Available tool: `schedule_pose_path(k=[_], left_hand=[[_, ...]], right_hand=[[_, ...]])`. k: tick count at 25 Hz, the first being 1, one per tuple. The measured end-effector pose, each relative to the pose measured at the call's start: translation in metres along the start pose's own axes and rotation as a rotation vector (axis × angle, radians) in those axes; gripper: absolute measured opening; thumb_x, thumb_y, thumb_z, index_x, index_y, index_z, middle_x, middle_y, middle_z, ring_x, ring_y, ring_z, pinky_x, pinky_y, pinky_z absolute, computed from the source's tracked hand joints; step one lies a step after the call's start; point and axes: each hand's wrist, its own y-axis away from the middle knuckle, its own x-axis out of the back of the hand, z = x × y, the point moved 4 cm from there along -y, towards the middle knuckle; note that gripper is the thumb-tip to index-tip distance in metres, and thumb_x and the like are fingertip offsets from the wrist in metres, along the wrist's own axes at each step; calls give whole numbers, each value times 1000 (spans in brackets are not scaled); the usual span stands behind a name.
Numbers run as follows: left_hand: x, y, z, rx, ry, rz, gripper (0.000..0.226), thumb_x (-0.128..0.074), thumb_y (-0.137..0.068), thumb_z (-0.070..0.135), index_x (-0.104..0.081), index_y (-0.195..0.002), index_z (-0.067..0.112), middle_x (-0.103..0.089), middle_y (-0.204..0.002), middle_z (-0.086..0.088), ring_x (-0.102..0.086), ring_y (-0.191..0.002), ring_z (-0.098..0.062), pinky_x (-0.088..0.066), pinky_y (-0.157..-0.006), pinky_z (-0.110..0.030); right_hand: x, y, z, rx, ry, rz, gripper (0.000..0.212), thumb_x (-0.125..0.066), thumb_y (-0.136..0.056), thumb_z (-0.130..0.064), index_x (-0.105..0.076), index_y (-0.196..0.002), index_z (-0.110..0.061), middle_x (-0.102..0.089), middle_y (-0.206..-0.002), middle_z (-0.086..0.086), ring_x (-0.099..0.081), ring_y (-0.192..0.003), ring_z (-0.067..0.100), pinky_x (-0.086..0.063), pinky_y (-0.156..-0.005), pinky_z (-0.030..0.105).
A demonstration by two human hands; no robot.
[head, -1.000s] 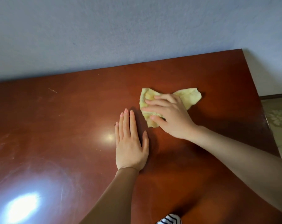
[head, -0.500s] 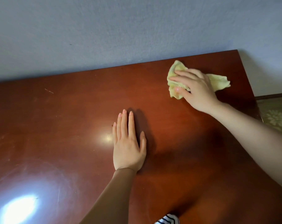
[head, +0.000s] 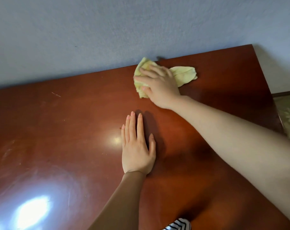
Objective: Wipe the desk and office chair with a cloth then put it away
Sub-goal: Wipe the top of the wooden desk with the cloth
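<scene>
A crumpled pale yellow cloth lies on the glossy reddish-brown desk at its far edge, against the wall. My right hand covers the cloth's middle, with the fingers bent over it and the thumb on its near edge, and holds it down on the wood. The cloth's ends stick out to the left and right of the hand. My left hand lies flat on the desk nearer to me, fingers straight and together, holding nothing. No office chair is in view.
A blue-grey wall runs directly behind the desk. The desk's right edge drops to a patterned green floor. A bit of striped clothing shows at the bottom edge. Bright light reflections lie on the desk's near left.
My right hand has swept the cloth from the desk's middle out to the far right, then leftward along the back edge. My left hand has stayed flat in place.
</scene>
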Motion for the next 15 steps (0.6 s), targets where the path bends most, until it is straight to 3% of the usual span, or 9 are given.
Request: schedule_pose_path(k=[3,7,11,15], left_hand=[[-1,1,-2,3,-5,-4,61,-32,-93,35,-26,-148,8,-21,-156,-9,-10,-146,-20,2,-119,-28],[-3,1,-2,-18,5,-9,56,-33,-94,33,-32,-146,13,-21,-157,-8,-9,-146,-20,0,-119,-30],[-3,0,-3,-13,-3,-17,58,-32,-94,34,-27,-148,15,-17,-157,-4,-6,-147,-17,0,-119,-30],[-4,1,-2,-9,4,-15,58,-31,-94,35,-28,-148,14,-19,-157,-5,-6,-146,-17,0,-119,-30]], right_hand=[[-6,31,-24,144,-54,-41,40,-49,-96,-31,-48,-135,-39,-36,-150,-11,-23,-143,17,-8,-115,40],[0,84,-4,131,-141,23,37,-58,-92,-31,-58,-129,-31,-50,-141,-8,-36,-138,17,-22,-113,41],[16,120,47,-45,-54,169,37,-60,-91,-29,-59,-128,-25,-53,-138,0,-42,-133,25,-31,-108,48],[40,122,118,-323,-18,245,39,-57,-94,-28,-56,-132,-24,-48,-143,2,-35,-138,26,-25,-110,50]])
